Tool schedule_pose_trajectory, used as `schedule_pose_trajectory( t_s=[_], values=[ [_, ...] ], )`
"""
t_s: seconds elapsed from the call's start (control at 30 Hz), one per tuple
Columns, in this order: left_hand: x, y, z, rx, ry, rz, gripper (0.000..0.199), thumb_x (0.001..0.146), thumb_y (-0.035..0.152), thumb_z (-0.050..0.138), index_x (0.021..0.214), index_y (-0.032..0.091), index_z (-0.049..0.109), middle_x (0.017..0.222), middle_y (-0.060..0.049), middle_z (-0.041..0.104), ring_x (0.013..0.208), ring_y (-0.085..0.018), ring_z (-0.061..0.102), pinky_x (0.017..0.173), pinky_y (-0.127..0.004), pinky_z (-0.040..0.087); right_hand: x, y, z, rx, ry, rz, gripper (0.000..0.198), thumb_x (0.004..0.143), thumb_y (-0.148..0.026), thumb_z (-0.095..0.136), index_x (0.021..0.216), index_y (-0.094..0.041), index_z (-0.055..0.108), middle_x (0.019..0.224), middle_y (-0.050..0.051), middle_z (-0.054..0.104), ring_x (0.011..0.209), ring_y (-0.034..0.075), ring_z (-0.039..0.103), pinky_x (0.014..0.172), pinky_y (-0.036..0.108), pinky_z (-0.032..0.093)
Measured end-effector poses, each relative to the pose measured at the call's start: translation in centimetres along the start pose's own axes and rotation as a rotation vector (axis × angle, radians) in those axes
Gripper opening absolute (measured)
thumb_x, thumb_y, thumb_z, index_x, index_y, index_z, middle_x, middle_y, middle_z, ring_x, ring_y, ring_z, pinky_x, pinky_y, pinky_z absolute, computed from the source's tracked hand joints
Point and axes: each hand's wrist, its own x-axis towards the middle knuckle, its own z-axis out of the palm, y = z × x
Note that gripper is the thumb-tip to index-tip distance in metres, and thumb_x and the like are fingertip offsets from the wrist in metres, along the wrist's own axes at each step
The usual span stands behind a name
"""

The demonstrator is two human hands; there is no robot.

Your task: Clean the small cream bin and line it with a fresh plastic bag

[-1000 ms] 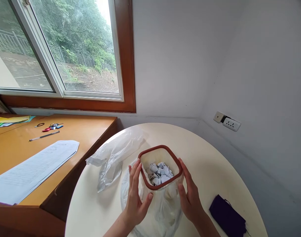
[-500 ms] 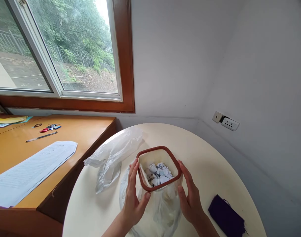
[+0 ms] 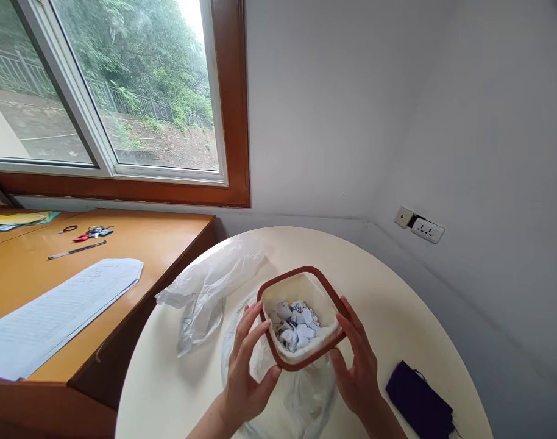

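Observation:
A small waste bin (image 3: 301, 283) with a brown rim stands in the middle of the round table. A pale plastic liner covers its inner wall, and torn white paper scraps (image 3: 297, 323) lie at the bottom. My left hand (image 3: 247, 372) holds the rim's left side, fingers along the edge and thumb by the near corner. On the opposite side, my right hand (image 3: 358, 360) grips the rim with fingers over it and thumb below. Translucent plastic (image 3: 310, 390) hangs under the near rim and spreads on the table. The bin's lower part is mostly hidden.
A crumpled clear plastic bag (image 3: 209, 286) lies at the left of the round table (image 3: 388, 292). Dark purple cloth (image 3: 420, 399) rests at the right. The wooden desk (image 3: 169, 235) holds paper sheets (image 3: 72, 314), a pen (image 3: 77, 250) and keys (image 3: 95, 231).
The brown rim has shifted slightly right and its near edge has come closer to me. My right fingers have moved over the rim; the left fingers have shifted along it.

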Motion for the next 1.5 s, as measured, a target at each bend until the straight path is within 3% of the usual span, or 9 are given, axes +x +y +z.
schedule_pose_trajectory(
  t_s=[0.27,0.43,0.63,0.87,1.07,1.27,1.5],
  values=[
    [0.3,-0.1,0.0,-0.006,0.040,0.046,0.054,0.080,0.038,0.056,0.129,0.022,0.041,0.140,-0.015,0.034,0.131,-0.033,0.029,0.106,-0.056,0.022,0.2,-0.2,-0.2,0.060,0.056,-0.070,0.033,0.082,-0.014,0.051,0.114,-0.022,0.049,0.141,0.010,0.035,0.126,0.029,0.040,0.087,0.045,0.051],
    [0.3,-0.2,-0.1,0.011,0.072,0.067,0.063,0.073,0.047,0.064,0.128,0.025,0.044,0.138,-0.013,0.036,0.129,-0.033,0.031,0.107,-0.056,0.021,0.0,-0.1,0.0,0.073,0.040,-0.079,0.025,0.082,-0.012,0.052,0.105,-0.021,0.050,0.141,0.010,0.036,0.127,0.028,0.038,0.086,0.041,0.053],
    [1.0,0.1,-0.3,-0.295,0.093,-0.188,0.079,0.064,0.067,0.058,0.128,0.024,0.042,0.148,-0.015,0.017,0.136,-0.039,0.013,0.104,-0.058,0.025,-0.2,0.0,0.0,0.078,-0.004,-0.057,0.016,0.085,-0.016,0.048,0.099,-0.022,0.051,0.139,0.011,0.040,0.127,0.027,0.038,0.085,0.039,0.053],
    [1.4,-0.2,-0.5,-0.480,0.079,-0.273,0.064,0.056,0.060,0.069,0.104,0.025,0.048,0.146,-0.015,0.026,0.134,-0.038,0.021,0.104,-0.056,0.025,0.1,0.2,-0.4,0.108,-0.060,-0.074,0.025,0.084,-0.013,0.048,0.107,-0.023,0.049,0.139,0.009,0.040,0.125,0.027,0.041,0.087,0.041,0.052],
    [1.6,-0.6,-0.4,-0.486,0.042,-0.290,0.074,0.049,0.065,0.069,0.108,0.025,0.047,0.144,-0.016,0.030,0.135,-0.038,0.017,0.106,-0.056,0.021,0.1,0.1,-0.3,0.107,-0.059,-0.070,0.027,0.084,-0.014,0.047,0.110,-0.021,0.048,0.139,0.011,0.039,0.125,0.028,0.041,0.089,0.046,0.050],
    [1.4,-0.7,-0.3,-0.442,0.078,-0.323,0.064,0.048,0.065,0.069,0.090,0.023,0.045,0.131,-0.013,0.038,0.129,-0.037,0.027,0.102,-0.052,0.028,0.5,-0.3,-0.5,-0.003,-0.045,-0.024,0.035,0.082,-0.011,0.047,0.116,-0.019,0.049,0.135,0.013,0.041,0.125,0.030,0.039,0.092,0.050,0.046],
    [0.6,-0.9,-0.2,-0.276,0.095,-0.291,0.066,0.047,0.069,0.066,0.091,0.023,0.048,0.112,-0.009,0.036,0.122,-0.033,0.030,0.102,-0.048,0.029,0.8,-1.0,-0.3,-0.092,0.160,-0.105,0.036,0.077,-0.003,0.056,0.108,-0.022,0.057,0.100,0.008,0.053,0.095,0.021,0.054,0.073,0.037,0.050]
  ],
)
